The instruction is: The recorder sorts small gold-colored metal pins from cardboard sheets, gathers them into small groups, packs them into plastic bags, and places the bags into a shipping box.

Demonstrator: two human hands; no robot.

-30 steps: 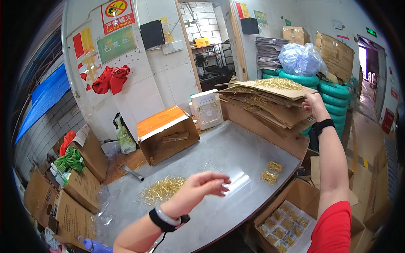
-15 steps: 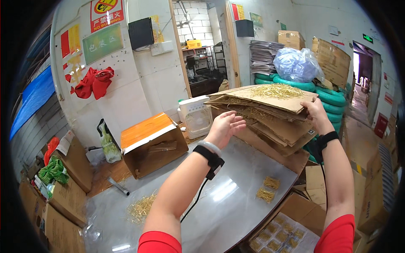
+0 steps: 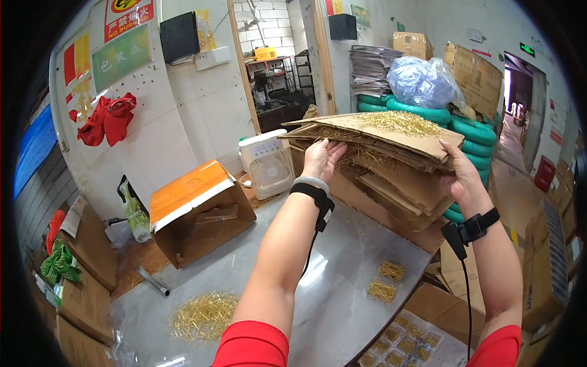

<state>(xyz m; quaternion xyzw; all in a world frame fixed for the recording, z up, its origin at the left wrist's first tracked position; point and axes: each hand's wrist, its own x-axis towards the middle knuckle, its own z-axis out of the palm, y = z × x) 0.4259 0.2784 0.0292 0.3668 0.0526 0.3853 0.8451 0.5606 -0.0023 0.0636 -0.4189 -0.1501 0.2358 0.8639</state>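
Observation:
A stack of flattened cardboard sheets [image 3: 367, 160] rises at the far right of the grey table, fanned apart at its near side. Loose gold-coloured thin pieces [image 3: 400, 123] lie heaped on the top sheet, and more stick out between the layers. My right hand [image 3: 463, 174] grips the right edge of the upper sheets, thumb on top and the other fingers underneath. At the stack's left edge is my left hand [image 3: 324, 160], palm up, its fingers extended against the upper sheets. The tips of those fingers are partly hidden.
A gold heap [image 3: 205, 316] and two small clear packs [image 3: 383, 291] lie on the table [image 3: 330, 293]. An open carton [image 3: 202, 226], a white fan [image 3: 269, 168] and a metal tube [image 3: 153, 281] line its far left side. Filled packs [image 3: 406, 342] sit lower right.
My left hand has moved from in front of the stack to its left edge and now touches the sheets. My right hand keeps its hold on the right edge. The view has shifted slightly.

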